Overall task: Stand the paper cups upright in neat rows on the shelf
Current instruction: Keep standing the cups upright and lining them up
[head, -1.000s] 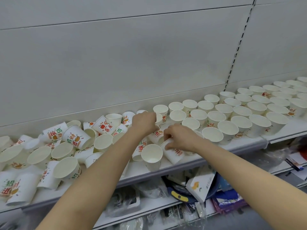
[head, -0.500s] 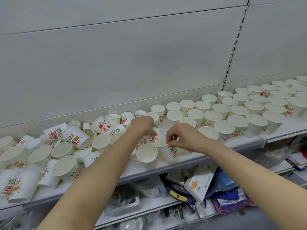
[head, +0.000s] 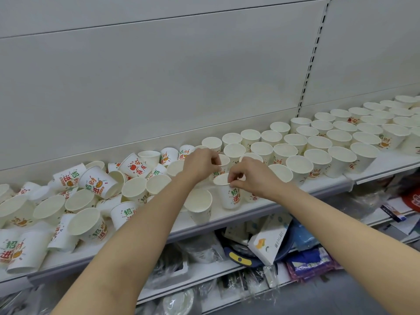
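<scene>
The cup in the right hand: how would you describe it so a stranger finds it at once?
Look at the long white shelf, where the tidy rows on the right meet the tumbled pile on the left. The cup stands upright near the front edge. Only this one has the right hand pinching its rim, with green and red print facing you.

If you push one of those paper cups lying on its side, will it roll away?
Probably yes, in a curve: the cup lying on its side is round and wider at its mouth than its base. It likely weighs little, since the right hand holds an upright cup by a pinch at the rim. Thin paper walls would probably dent if squeezed.
</scene>
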{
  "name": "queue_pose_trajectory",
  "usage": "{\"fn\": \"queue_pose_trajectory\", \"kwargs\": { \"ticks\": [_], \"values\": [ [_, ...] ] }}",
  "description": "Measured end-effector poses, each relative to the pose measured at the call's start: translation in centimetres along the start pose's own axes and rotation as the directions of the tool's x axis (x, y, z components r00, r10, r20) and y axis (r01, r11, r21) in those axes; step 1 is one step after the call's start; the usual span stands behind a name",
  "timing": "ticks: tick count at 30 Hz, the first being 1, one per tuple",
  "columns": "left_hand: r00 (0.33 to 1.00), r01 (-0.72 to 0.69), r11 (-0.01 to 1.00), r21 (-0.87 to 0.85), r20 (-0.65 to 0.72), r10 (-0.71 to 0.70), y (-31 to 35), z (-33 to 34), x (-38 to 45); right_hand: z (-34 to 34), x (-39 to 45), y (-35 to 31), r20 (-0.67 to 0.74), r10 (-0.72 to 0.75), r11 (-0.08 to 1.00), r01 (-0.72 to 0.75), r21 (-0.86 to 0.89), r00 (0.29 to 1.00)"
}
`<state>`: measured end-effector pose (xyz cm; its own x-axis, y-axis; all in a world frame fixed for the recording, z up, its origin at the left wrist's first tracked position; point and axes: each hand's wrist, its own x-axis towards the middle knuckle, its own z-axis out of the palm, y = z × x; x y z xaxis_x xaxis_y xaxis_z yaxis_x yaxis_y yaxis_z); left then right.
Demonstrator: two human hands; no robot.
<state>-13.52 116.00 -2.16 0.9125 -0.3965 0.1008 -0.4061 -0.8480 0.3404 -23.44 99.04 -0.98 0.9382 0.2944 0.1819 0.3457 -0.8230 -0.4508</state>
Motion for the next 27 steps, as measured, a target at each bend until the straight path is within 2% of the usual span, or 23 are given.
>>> {"fn": "queue_pose_trajectory", "kwargs": {
  "ticks": [4, 7, 9, 12, 15, 18, 21, 27],
  "values": [
    [1.000, -0.012, 0.998, -0.067, 0.010, 0.013, -0.6, 0.8, -0.9, 0.7, 0.1, 0.1, -0.062, -0.041, 0.996, 0.036, -0.088, 0.997],
    [0.999, 0.007, 0.992, -0.128, -0.034, -0.012, -1.0, -1.6, -2.2, 1.2, 0.3, 0.2, -0.136, -0.139, 0.979, 0.115, -0.170, 0.981],
    [0.995, 0.031, 0.988, -0.148, -0.085, -0.044, -1.1, -3.5, -4.5, 1.8, 0.2, 0.5, -0.177, -0.191, 0.964, 0.150, -0.220, 0.966],
    [0.999, 0.014, 0.992, -0.124, -0.037, -0.019, -1.1, -4.6, -10.1, 2.7, 0.1, 1.2, -0.196, -0.221, 0.955, 0.171, -0.243, 0.955],
    [0.999, -0.044, 0.998, 0.035, -0.022, 0.045, -1.4, -2.3, -14.3, 3.4, -0.8, 1.3, -0.309, -0.269, 0.955, 0.212, -0.206, 0.912],
    [0.991, -0.028, 0.998, 0.048, -0.126, 0.034, -1.8, 0.2, -15.0, 4.3, -2.4, -0.2, -0.424, -0.307, 0.947, 0.317, -0.049, 0.852],
    [0.982, -0.015, 1.000, -0.013, -0.188, 0.013, -1.0, 1.4, -14.8, 5.7, -3.5, -1.5, -0.372, -0.331, 0.934, 0.357, 0.000, 0.867],
    [0.984, -0.036, 0.999, -0.029, -0.174, 0.030, 1.1, 2.2, -13.6, 6.8, -4.3, -0.2, -0.321, -0.309, 0.949, 0.312, -0.043, 0.896]
  ]
}}
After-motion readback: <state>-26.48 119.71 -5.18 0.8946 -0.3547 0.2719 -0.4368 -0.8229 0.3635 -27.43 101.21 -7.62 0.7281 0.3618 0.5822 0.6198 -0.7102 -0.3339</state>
